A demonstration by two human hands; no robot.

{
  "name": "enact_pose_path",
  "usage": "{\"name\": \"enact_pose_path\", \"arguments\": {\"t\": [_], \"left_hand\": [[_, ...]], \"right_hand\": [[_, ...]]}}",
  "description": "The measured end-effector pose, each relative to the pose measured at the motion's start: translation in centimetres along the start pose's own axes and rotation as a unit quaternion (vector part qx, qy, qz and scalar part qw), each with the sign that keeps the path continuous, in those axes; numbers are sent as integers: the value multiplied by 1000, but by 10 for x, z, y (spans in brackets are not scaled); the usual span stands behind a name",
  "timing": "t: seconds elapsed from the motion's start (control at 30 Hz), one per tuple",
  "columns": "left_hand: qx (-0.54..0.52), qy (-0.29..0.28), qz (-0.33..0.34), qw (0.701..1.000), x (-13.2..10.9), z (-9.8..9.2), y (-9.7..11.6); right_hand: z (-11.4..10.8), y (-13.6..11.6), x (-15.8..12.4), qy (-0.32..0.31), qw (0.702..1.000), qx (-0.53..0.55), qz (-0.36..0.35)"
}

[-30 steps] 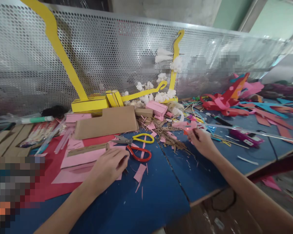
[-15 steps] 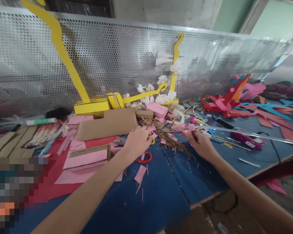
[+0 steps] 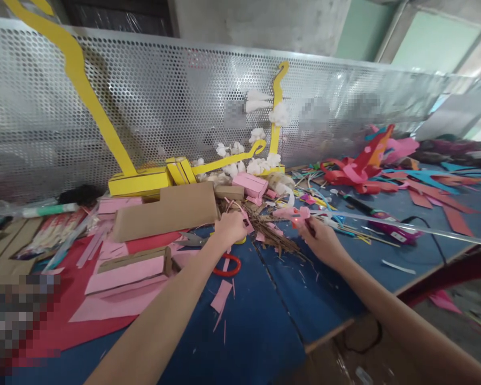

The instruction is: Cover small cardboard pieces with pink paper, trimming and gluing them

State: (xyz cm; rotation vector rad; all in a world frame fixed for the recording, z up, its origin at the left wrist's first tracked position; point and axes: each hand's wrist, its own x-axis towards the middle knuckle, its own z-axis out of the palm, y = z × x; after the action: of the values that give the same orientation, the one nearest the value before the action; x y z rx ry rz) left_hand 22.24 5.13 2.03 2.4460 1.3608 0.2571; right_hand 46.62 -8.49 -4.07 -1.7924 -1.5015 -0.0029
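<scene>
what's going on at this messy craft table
A person is working with both bare hands at a blue table. The right hand holds a pink glue gun, a long clear glue stick trailing from its back. The left hand is down by the twigs and pink scraps; whether it grips anything is unclear. Its forearm partly covers the scissors, beside a pink-faced cardboard box.
</scene>
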Motion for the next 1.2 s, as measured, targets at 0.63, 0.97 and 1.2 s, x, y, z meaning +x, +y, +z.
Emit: {"name": "enact_pose_path", "arguments": {"t": [0.63,0.97,1.2], "left_hand": [[-468,-9,1,884,40,20,-2],[-526,-83,-14,847,41,31,8],[-560,-95,-14,823,39,27,9]], "right_hand": [[-11,-23,-3,18,988,147,35],[-7,-16,-4,1,989,143,35],[-6,-15,-5,-1,990,134,37]]}}
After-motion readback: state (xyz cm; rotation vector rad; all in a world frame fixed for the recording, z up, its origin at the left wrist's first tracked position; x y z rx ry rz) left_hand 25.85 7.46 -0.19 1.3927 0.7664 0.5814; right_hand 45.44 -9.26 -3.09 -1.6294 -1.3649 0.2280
